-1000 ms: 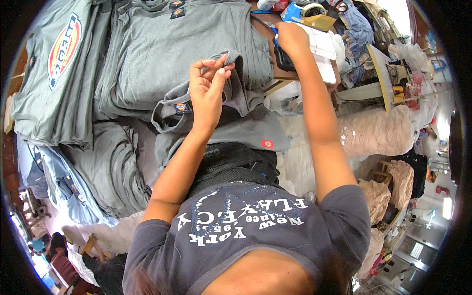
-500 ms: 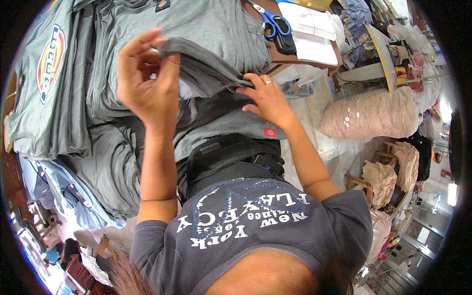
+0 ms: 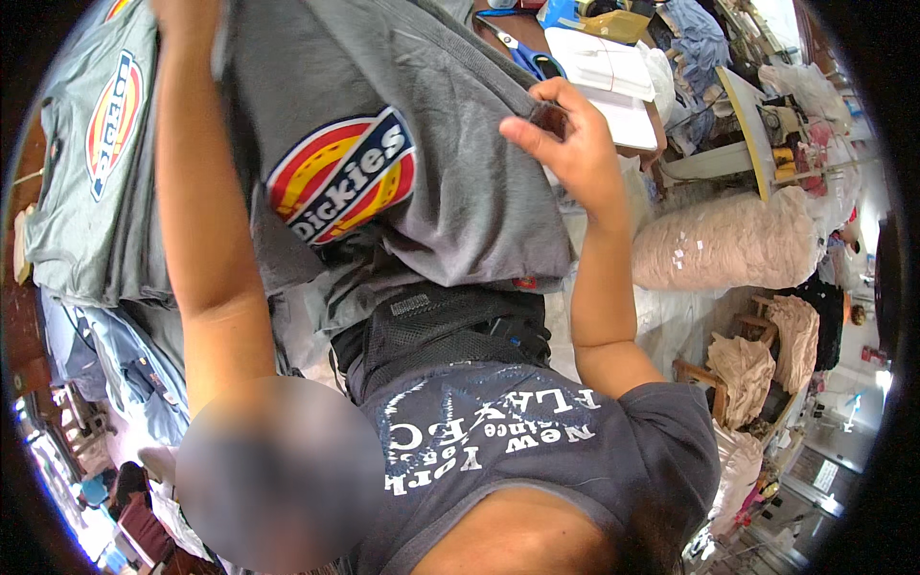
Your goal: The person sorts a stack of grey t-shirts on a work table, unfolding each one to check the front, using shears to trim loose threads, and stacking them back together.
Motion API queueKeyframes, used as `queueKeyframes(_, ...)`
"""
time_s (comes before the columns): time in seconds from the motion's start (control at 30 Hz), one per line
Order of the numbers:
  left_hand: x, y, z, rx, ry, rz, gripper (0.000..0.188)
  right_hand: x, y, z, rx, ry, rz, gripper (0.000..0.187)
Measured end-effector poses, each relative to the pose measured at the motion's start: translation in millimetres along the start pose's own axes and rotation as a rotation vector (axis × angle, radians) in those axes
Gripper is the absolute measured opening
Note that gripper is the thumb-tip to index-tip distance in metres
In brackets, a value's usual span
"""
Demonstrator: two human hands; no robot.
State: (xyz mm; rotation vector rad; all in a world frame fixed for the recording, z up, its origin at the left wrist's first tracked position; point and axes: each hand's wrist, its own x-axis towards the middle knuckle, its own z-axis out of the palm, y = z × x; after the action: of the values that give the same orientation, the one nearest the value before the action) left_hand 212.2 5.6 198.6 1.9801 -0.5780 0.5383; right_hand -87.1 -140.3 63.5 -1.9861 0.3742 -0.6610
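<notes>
Stretching across the upper middle of my view, the dark grey soft-fabric garment hangs in front of my body, its large red, yellow and blue emblem facing up. At its left side stands the stack of paler grey, folded fabric garments. My bare left forearm passes between them to the top edge; the left hand lies beyond it, so its state cannot be told. Well to the right lies the thick, rounded beige bundle.

My right hand is at the garment's right edge: thumb stretched over the fabric, forefinger bent and apart from it. The remaining fingers are hidden; I cannot tell whether they grip. Just above this hand are the white rectangular papers and the blue-handled metal scissors.

Differences from half a second ago: my left hand has left the view, my right hand has shifted up and rightward, and the bunched fabric is spread, exposing the emblem.
</notes>
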Motion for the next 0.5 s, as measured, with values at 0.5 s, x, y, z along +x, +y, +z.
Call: queueKeyframes(0.5, -97, -166, 128, -1.409, 0.12, -0.577, 0.02, -27, 71, 47, -0.803, 0.196, -0.789, 0.013)
